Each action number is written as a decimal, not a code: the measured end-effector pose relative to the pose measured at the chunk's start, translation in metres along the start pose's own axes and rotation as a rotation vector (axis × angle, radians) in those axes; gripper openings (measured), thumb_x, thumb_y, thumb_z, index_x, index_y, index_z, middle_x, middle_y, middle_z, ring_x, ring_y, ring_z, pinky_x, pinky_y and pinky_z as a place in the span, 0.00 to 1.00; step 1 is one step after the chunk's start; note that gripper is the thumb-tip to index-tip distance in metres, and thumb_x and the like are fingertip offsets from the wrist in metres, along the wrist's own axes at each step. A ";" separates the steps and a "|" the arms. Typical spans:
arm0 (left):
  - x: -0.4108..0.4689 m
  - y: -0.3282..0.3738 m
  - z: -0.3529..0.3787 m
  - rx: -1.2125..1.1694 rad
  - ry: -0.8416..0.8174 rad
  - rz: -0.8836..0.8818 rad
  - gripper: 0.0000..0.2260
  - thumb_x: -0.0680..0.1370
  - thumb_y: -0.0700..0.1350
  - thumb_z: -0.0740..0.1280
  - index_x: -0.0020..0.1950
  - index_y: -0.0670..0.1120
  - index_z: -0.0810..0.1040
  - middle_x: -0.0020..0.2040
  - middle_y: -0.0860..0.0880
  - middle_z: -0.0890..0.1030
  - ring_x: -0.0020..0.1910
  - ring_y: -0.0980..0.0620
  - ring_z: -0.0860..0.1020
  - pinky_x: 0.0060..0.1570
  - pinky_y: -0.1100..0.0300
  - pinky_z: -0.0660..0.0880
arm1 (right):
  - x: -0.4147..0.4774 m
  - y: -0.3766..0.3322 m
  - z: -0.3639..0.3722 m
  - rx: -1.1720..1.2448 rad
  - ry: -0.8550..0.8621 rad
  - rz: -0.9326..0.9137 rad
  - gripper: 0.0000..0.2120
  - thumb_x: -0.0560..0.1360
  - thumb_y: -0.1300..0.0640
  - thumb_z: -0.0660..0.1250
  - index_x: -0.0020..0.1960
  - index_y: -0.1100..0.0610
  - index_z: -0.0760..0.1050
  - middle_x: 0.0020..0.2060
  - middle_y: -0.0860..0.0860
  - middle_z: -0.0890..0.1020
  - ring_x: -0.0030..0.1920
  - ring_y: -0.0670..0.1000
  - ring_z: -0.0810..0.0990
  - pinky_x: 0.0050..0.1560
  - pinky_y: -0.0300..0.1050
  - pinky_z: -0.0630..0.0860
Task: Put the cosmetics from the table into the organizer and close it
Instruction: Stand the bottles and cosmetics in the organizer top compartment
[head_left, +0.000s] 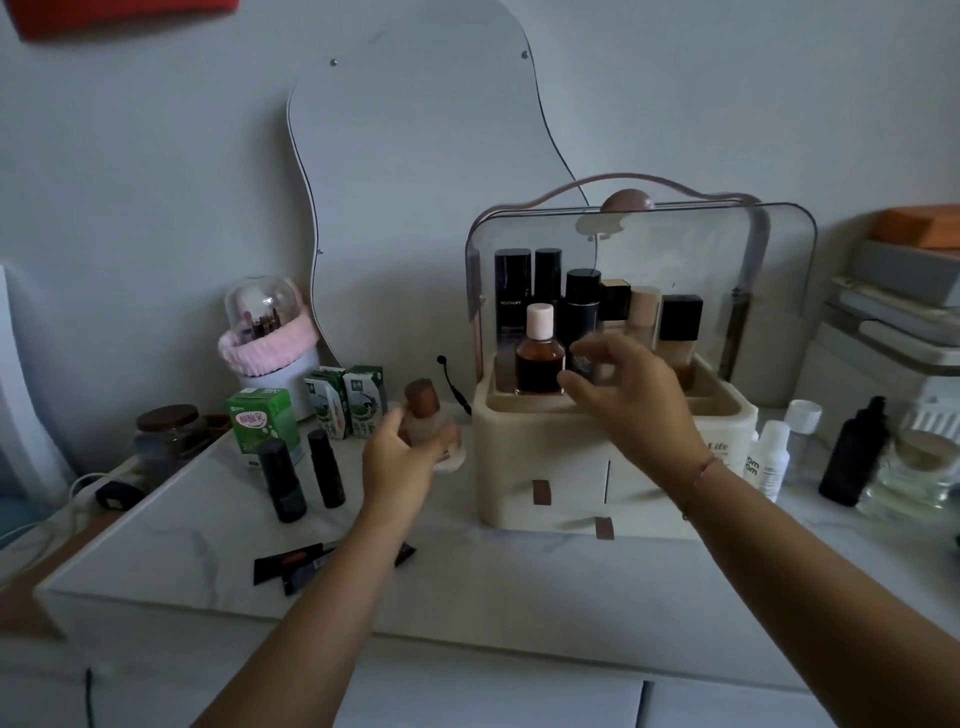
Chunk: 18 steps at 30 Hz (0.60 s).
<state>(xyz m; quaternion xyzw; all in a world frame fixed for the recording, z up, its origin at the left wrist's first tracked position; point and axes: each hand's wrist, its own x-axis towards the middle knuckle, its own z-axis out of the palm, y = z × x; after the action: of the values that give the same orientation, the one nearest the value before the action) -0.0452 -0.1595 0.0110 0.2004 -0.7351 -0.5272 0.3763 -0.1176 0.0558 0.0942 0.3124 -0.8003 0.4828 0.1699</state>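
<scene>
Head view, two hands (402, 457), two black tubes (304, 478)

Both bare forearms reach forward from the lower edge. The left grip (402, 457) points toward 12 o'clock, fingers curled closed around something small (thumb side up). The right grip (628, 395) sits higher, toward 2 o'clock from the left, fingers spread and loosely bent, empty, a thin band at its wrist.

Dim room, pale wall (156, 156), wavy mirror (415, 156)
</scene>
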 end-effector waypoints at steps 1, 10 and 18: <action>-0.002 0.010 -0.005 -0.020 -0.006 0.035 0.15 0.65 0.57 0.75 0.49 0.58 0.78 0.45 0.55 0.83 0.46 0.56 0.81 0.46 0.57 0.77 | -0.007 -0.005 0.000 -0.012 0.036 -0.054 0.15 0.72 0.52 0.70 0.58 0.50 0.75 0.54 0.43 0.77 0.57 0.44 0.75 0.58 0.37 0.71; -0.040 0.095 -0.016 -0.194 -0.203 0.178 0.24 0.61 0.62 0.76 0.56 0.61 0.77 0.52 0.58 0.83 0.53 0.58 0.80 0.54 0.52 0.76 | -0.030 -0.042 0.012 0.103 -0.291 -0.144 0.36 0.64 0.43 0.74 0.68 0.50 0.66 0.62 0.43 0.75 0.60 0.40 0.73 0.60 0.37 0.72; -0.048 0.124 0.025 -0.207 -0.322 0.214 0.33 0.62 0.60 0.76 0.64 0.55 0.73 0.56 0.57 0.82 0.55 0.59 0.79 0.51 0.58 0.77 | -0.022 -0.029 -0.017 0.162 -0.189 -0.121 0.22 0.62 0.41 0.71 0.53 0.46 0.75 0.43 0.47 0.83 0.44 0.46 0.81 0.46 0.45 0.79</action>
<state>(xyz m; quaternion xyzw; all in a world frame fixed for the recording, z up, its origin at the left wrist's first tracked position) -0.0211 -0.0653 0.1048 -0.0052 -0.7445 -0.5823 0.3265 -0.0825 0.0680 0.1092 0.4167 -0.7509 0.5031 0.0969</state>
